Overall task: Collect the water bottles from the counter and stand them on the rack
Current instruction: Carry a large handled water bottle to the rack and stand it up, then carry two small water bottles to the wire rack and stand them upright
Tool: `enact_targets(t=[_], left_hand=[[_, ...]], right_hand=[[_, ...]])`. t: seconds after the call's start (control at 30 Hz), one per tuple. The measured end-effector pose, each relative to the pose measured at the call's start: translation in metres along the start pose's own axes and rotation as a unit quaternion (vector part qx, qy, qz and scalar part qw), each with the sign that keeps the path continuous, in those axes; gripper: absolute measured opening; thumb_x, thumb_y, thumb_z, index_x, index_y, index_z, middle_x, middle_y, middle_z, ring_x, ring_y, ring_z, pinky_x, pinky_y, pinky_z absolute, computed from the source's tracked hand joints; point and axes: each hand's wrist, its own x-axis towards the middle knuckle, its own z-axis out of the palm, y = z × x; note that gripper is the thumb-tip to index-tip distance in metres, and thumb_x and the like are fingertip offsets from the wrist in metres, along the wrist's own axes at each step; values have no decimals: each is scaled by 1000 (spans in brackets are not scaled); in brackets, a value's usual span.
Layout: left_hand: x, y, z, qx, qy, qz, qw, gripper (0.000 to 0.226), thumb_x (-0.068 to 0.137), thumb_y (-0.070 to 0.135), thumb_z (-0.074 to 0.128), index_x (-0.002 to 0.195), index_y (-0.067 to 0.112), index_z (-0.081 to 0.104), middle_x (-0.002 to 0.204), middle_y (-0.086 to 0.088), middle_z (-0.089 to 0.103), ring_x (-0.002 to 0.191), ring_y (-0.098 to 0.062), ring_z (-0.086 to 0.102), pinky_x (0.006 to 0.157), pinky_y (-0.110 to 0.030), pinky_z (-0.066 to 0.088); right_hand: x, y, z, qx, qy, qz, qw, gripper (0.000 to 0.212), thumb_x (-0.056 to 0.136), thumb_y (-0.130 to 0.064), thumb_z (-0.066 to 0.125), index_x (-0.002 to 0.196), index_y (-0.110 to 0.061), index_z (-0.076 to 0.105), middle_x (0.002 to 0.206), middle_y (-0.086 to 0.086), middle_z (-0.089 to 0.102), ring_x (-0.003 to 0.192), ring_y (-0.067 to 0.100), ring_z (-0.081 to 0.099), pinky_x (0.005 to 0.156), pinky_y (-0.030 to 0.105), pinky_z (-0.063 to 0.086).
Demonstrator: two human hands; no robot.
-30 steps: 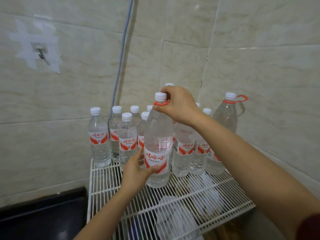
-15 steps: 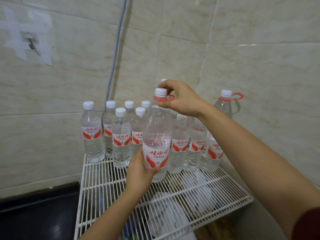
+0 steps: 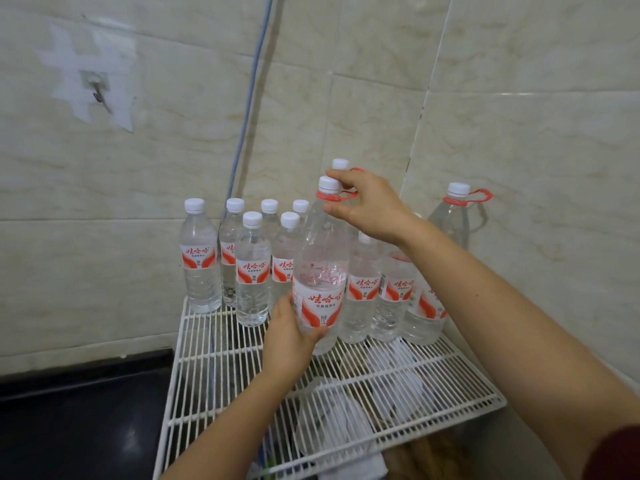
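Fingers (image 3: 341, 174) of the right hand (image 3: 372, 207) pinched the white cap and red carry ring of the large water bottle (image 3: 320, 258). The left hand (image 3: 289, 341) gripped its lower body beside the label. It was clear and upright at the front of the white wire rack (image 3: 221, 368); whether its base touched the wires could not be confirmed.

Count:
- Three large bottles: the held one, a second large bottle (image 3: 340, 163) behind it, and a third large bottle (image 3: 450, 220) at the right wall.
- Six small bottles (image 3: 252, 271) to the left.
- At least two further small bottles (image 3: 362, 292) to the right.

Labels were red and white and read 娃哈哈; the held label added 饮用纯净水.
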Motion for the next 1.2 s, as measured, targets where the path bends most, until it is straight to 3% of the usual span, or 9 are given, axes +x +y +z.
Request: enact_targets(t=[0.07,0.2,0.37,0.47,0.57,0.63,0.8,1.0,1.2], left_hand=[[-2,6,-4,-4,-17,-7,1000,69,75,24,77,133,19,39,134,0,53,121,-16,52,90,-23,41],[-6,22,-21,-2,-40,11,999,62,85,28,67,139,18,39,136,3,52,123,-15,50,89,-22,37],[-26,9,-63,54,48,8,997,54,90,39,58,138,22,42,137,3,51,120,-12,51,97,-31,45],[-52,-18,-106,89,95,-18,991,48,91,39,56,134,19,48,132,2,56,115,-13,54,97,-33,46],[-90,-51,-161,154,113,-48,980,40,93,34,55,129,16,52,125,0,59,107,-11,57,90,-25,44],[-119,-79,-201,210,124,-79,966,40,93,33,54,129,16,51,125,-2,57,109,-14,56,91,-25,43],[-204,-157,-308,315,127,-209,917,50,95,41,46,138,18,38,130,-6,49,118,-22,48,97,-31,40],[-333,-229,-442,378,127,-304,865,52,97,41,42,141,17,31,133,-8,44,124,-26,40,98,-38,42],[-462,-268,-560,385,176,-386,820,50,97,39,41,140,15,33,135,-11,43,127,-30,38,99,-40,40]], right_hand=[[-5,1,1,-54,26,-7,998,55,85,-32,68,135,-15,54,131,2,59,122,19,51,103,34,39],[-16,-2,12,-210,52,-62,974,57,87,-37,62,138,-17,47,143,-1,46,133,19,37,101,37,22],[-33,-26,53,-173,138,-196,955,40,75,-28,63,110,-8,65,115,8,65,110,25,57,93,36,24],[-47,-56,100,-111,71,-210,969,39,78,-33,51,106,-10,65,108,6,66,105,25,60,88,35,24],[-67,-96,155,-67,-57,-194,977,44,86,-36,52,124,-14,57,123,4,60,121,23,50,93,35,23],[-85,-126,192,-54,-134,-188,972,47,92,-38,52,134,-17,49,134,1,52,129,20,41,99,35,22],[-137,-237,281,-60,-281,-211,934,51,95,-43,47,139,-17,42,139,4,46,131,23,37,107,42,24],[-211,-406,379,-68,-377,-258,887,52,95,-41,48,138,-13,42,138,7,46,130,26,37,108,47,25],[-280,-565,441,-50,-429,-327,840,53,95,-41,47,139,-11,41,139,8,45,129,28,38,106,48,27]])
